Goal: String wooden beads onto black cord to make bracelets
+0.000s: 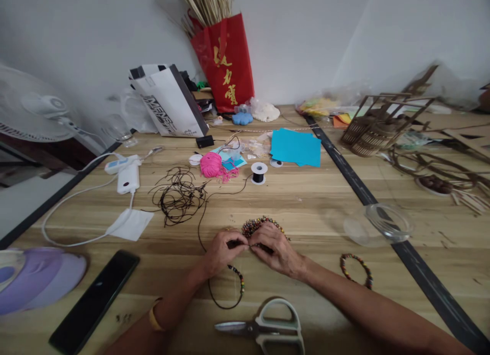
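Note:
My left hand (225, 250) is closed in a pinch, its fingertips meeting those of my right hand (276, 248). A thin black cord (199, 227) runs to my left hand, and a short row of coloured beads (242, 283) hangs on its loop just below. My right hand is pinched too; what lies between its fingertips is too small to make out. Right behind the fingers is a heap of small multicoloured beads (264, 222), partly covered by my right hand. Scissors (275, 324) with pale handles lie in front of me.
A beaded bracelet (356, 271) lies beside my right forearm. Beyond my hands are a black thread spool (259, 173), tangled black cord (178, 194), pink yarn (211, 165) and blue sheets (295, 147). A phone (95, 299) lies left; a clear plastic container (378, 225) sits right.

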Action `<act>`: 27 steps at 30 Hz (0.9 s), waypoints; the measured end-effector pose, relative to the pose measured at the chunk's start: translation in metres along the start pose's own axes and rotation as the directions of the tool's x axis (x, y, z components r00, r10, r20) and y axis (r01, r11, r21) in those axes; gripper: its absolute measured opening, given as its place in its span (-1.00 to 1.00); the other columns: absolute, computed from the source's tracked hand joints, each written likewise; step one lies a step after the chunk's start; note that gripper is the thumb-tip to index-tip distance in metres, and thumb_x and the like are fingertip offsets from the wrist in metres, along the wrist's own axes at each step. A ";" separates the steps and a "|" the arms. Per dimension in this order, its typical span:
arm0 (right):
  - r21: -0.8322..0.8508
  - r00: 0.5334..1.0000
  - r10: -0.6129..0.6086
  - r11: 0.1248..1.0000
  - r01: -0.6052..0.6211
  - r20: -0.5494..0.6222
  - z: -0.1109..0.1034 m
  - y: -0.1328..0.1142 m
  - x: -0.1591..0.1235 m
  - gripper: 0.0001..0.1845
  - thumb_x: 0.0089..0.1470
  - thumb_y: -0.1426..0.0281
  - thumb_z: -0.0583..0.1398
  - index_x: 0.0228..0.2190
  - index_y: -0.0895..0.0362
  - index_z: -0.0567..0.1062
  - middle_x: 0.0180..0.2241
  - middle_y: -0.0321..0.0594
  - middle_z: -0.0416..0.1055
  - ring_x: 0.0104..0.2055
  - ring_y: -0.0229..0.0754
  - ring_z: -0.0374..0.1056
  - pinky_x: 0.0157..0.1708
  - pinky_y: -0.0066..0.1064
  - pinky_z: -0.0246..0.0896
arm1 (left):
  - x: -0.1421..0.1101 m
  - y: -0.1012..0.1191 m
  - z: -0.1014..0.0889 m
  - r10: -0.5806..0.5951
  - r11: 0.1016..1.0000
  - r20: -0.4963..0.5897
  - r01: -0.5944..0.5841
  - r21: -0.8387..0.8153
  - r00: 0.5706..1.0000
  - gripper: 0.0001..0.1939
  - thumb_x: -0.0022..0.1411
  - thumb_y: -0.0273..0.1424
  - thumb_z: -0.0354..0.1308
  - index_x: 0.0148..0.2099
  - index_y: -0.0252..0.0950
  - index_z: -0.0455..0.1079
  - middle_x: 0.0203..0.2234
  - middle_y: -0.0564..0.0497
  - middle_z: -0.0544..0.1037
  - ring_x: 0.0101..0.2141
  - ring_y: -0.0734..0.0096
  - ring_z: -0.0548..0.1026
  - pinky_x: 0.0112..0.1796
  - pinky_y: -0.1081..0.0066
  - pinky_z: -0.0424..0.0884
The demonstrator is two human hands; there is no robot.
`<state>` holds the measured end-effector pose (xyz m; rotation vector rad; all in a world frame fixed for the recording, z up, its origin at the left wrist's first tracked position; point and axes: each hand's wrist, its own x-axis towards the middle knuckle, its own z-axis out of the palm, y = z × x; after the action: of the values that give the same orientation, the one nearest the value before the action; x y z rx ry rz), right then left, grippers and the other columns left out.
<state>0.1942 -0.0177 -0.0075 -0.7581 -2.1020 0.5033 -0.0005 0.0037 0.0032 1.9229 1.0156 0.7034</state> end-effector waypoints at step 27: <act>0.025 1.000 -0.003 1.000 0.003 0.001 0.003 0.005 -0.003 -0.93 0.22 0.44 0.12 -0.33 0.11 0.40 -0.39 -0.25 0.49 -0.31 -0.23 0.38 -0.09 -0.25 0.16 | 0.001 0.005 -0.002 -0.112 0.991 0.030 0.114 -0.076 0.993 -0.96 0.01 -0.54 0.20 -0.40 -0.35 0.45 -0.48 0.02 0.55 -0.40 0.43 0.48 -0.29 0.47 0.39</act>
<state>0.1953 -0.0165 -0.0137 -0.7400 -2.0944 0.5273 0.0006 0.0041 0.0084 1.7883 1.0572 0.6434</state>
